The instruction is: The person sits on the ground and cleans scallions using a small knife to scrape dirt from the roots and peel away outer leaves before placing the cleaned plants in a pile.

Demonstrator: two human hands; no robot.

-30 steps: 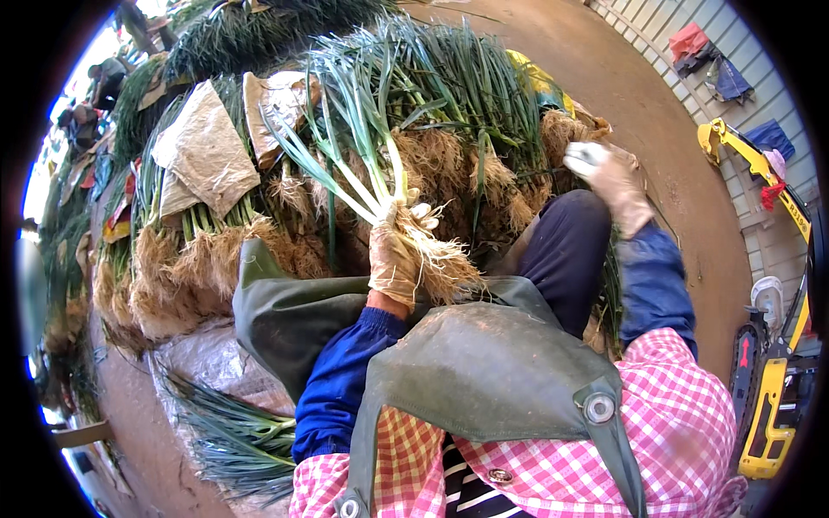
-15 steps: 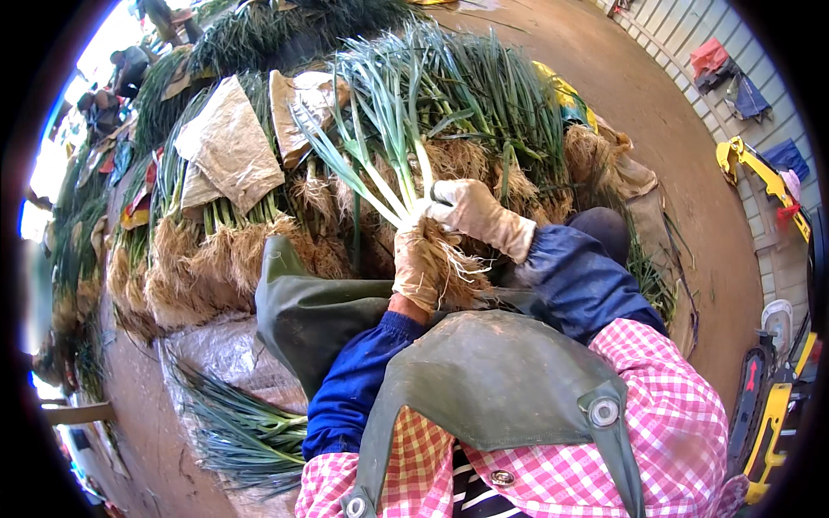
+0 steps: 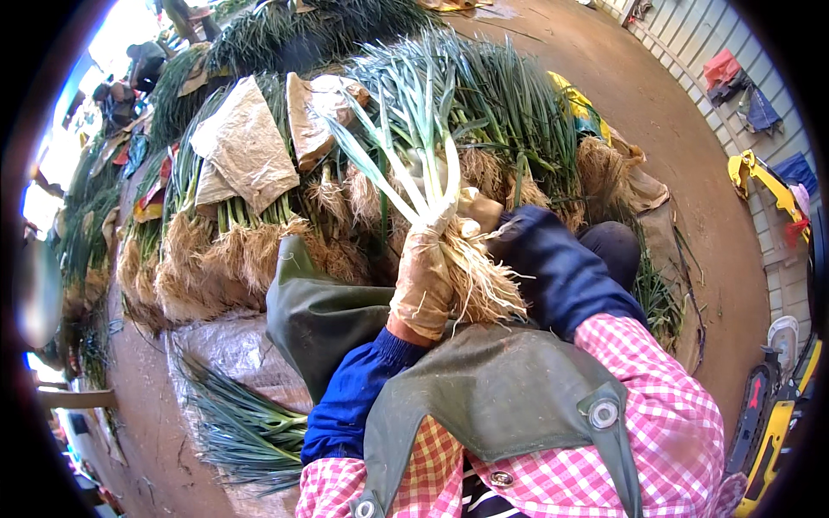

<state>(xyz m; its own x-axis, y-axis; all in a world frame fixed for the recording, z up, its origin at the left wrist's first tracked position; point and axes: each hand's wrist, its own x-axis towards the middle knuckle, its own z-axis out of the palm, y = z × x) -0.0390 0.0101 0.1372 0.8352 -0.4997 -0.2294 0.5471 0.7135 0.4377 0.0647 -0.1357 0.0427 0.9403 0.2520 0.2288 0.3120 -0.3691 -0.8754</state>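
- Near the left edge of the pale plastic sheet [image 3: 233, 341], I see a loose green bundle [image 3: 250, 432] lying.
- Past its far edge are heaped rooted stalks [image 3: 194, 259], with tan sacking [image 3: 246, 142] draped over them.
- Well to the right of the sheet, I see the gloved left hand [image 3: 423, 281] closed around the held bunch [image 3: 436, 203], just above its roots, leaves pointing away.
- Against or just behind that bunch is the gloved right hand [image 3: 479, 211]; its fingers are hidden, so I cannot tell how far they close.
- Farther right: a printed yellow sack [image 3: 580, 108], its lettering unreadable to me, and a yellow machine [image 3: 780, 416] with a red mark on its track.
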